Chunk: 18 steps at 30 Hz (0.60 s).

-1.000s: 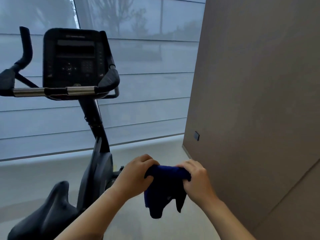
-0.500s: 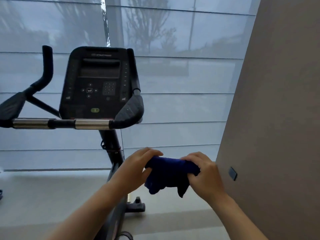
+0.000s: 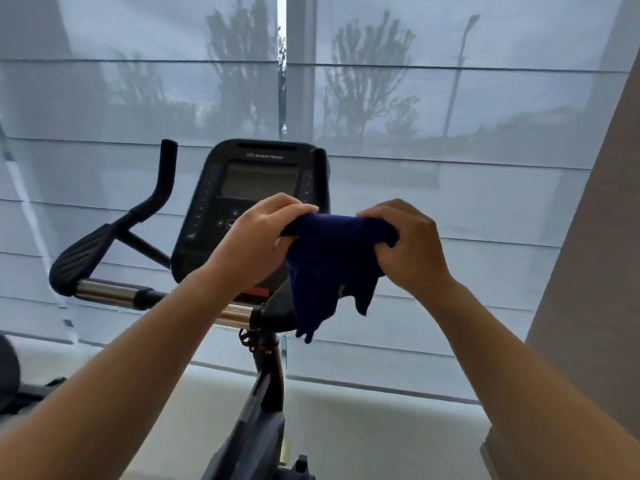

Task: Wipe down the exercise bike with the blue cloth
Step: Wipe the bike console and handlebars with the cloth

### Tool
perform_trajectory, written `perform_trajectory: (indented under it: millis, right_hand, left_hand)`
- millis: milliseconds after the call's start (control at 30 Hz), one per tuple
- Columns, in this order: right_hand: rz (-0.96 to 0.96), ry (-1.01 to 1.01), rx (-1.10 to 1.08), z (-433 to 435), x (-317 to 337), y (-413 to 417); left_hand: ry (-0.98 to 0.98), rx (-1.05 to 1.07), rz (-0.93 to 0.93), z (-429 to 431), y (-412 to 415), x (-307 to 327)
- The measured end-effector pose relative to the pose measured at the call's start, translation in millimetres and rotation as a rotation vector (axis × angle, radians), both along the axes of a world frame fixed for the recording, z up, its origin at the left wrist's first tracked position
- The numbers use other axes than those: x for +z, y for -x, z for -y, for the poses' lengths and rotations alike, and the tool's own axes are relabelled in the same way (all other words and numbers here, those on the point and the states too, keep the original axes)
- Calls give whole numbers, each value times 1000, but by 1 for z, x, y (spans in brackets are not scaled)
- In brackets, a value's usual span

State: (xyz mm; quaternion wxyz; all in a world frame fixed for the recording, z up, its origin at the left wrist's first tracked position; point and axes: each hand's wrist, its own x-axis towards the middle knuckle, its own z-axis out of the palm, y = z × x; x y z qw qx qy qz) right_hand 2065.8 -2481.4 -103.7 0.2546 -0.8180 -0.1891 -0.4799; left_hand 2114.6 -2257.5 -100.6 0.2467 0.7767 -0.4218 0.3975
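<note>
Blue cloth [image 3: 329, 268] held up between two hands in front of an exercise bike [image 3: 266, 375]
Left hand [image 3: 256, 244] and right hand [image 3: 412, 247] each grasp a top edge, grip curled tight on the fabric; the cloth hangs bunched between them, before the lower right side of the console [image 3: 256, 181]; sheer window blinds [image 3: 485, 202] behind the bike.

One wide head-worn view faces forward, close behind the bike console [image 3: 258, 181], toward the blinds [image 3: 450, 98]
</note>
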Motion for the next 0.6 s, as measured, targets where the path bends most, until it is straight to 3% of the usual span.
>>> perform_trajectory:
  millis: [133, 333, 467, 600]
  right_hand:
    - [55, 82, 50, -7, -1, -31]
    - [-280, 295, 159, 1, -89, -42]
    - [-417, 280, 196, 4, -95, -34]
    - [-339, 180, -4, -16, -81, -30]
  left_hand:
    - [-53, 60, 106, -10, -15, 2]
    - [-345, 64, -133, -15, -5, -75]
    - [-279, 48, -274, -16, 5, -88]
    - [-60, 134, -286, -6, 4, -83]
